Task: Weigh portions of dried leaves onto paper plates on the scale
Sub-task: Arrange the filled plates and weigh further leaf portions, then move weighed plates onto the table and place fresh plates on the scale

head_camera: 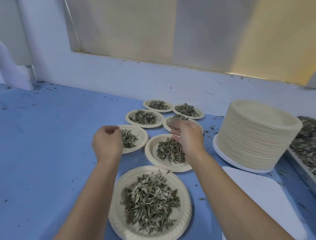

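Several beige paper plates with dried green leaves lie on the blue table. The nearest plate [118,228] carries the biggest heap of leaves [150,200]. My right hand [187,139] hangs over the middle plate [150,153], fingers pointing down and pinching a few blurred leaves above its pile. My left hand [107,142] has its fingers curled at the left rim of another plate [142,135] with a small portion. A flat white slab [260,200], possibly the scale, lies at the right with nothing on it.
A tall stack of unused paper plates [256,137] stands at the right. Beyond it a metal tray [303,180] holds loose dried leaves [314,143]. More filled plates [144,117] sit toward the wall. Leaf crumbs litter the blue table [37,148].
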The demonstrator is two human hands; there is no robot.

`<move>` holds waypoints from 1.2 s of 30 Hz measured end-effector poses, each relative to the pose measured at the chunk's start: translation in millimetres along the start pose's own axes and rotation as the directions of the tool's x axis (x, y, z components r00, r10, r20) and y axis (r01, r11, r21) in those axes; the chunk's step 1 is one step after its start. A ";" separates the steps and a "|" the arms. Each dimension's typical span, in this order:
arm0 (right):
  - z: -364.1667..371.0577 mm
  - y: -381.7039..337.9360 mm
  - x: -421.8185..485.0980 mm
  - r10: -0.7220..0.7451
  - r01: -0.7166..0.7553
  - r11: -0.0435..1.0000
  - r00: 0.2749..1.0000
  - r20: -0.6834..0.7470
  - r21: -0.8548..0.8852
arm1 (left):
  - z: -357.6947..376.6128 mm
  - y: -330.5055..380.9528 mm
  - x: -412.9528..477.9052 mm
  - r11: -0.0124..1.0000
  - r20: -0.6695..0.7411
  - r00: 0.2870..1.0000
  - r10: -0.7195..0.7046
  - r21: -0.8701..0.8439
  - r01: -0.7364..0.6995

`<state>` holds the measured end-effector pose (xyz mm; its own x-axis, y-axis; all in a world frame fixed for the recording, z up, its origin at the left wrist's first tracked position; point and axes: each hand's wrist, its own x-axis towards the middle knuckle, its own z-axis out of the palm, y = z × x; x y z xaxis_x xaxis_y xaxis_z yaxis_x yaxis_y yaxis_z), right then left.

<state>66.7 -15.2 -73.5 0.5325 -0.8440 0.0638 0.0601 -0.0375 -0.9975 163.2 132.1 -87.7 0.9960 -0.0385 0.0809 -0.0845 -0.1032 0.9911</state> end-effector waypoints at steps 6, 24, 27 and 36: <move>-39.2 -26.3 -7.5 -0.168 0.156 0.973 0.984 -0.059 -0.172 | 44.7 42.5 -51.5 0.991 0.346 0.933 0.099 -0.123 -0.060; -182.6 -73.5 -8.0 -0.450 0.354 0.207 0.862 0.233 -0.912 | 111.0 84.6 -152.3 0.932 0.571 0.810 0.132 -0.349 0.094; -180.3 -76.4 -5.7 -0.402 0.325 0.133 0.881 0.249 -0.936 | 108.7 86.8 -153.6 0.922 0.551 0.824 0.129 -0.373 0.106; -180.1 -76.8 -5.1 -0.403 0.331 0.080 0.873 0.273 -0.940 | 110.4 87.8 -162.8 0.919 0.573 0.809 0.132 -0.377 0.118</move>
<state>-92.7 -104.4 -2.8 0.6711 -0.5762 0.4666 -0.6131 -0.7851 -0.0877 -9.7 19.6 -25.5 0.7772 -0.6145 0.1350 0.0511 0.2755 0.9599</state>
